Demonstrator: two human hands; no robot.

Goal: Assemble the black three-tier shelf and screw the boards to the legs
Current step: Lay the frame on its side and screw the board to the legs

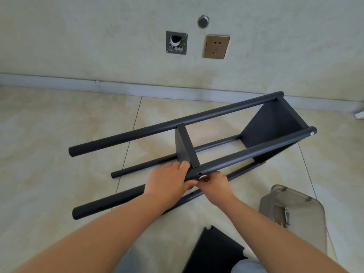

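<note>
Nearest the camera: a loose black board (214, 251) lies flat on the tiled floor (49, 174) between the forearms, beside a grey case (295, 215) to the right.

Left hand (169, 181) grips the near upper leg (246, 154) from above, fingers curled over the tube, thumb underneath; its fingertips lie against the foot of the middle board (186, 146). Right hand (214, 183) sits just beside the left, under the same leg, thumb and forefinger pinched together on something small and pale just below a screw hole (200, 173) in the tube. What is pinched cannot be made out.

The shelf frame lies on its side, long axis running from lower left to upper right. Legs counted: four. Two raised, the near upper leg and the far upper leg (157, 127); two on the floor, one (242, 170) partly hidden below the hands and one thinner-looking (147, 164) behind the middle board. Boards in the frame: two, the middle board and the end board (273, 127) at the right. With the loose one, three boards.

Beyond: skirting board (118, 88), then the wall with one brass socket (216, 46), one open wall box (176, 42), one round cap (203, 21).
</note>
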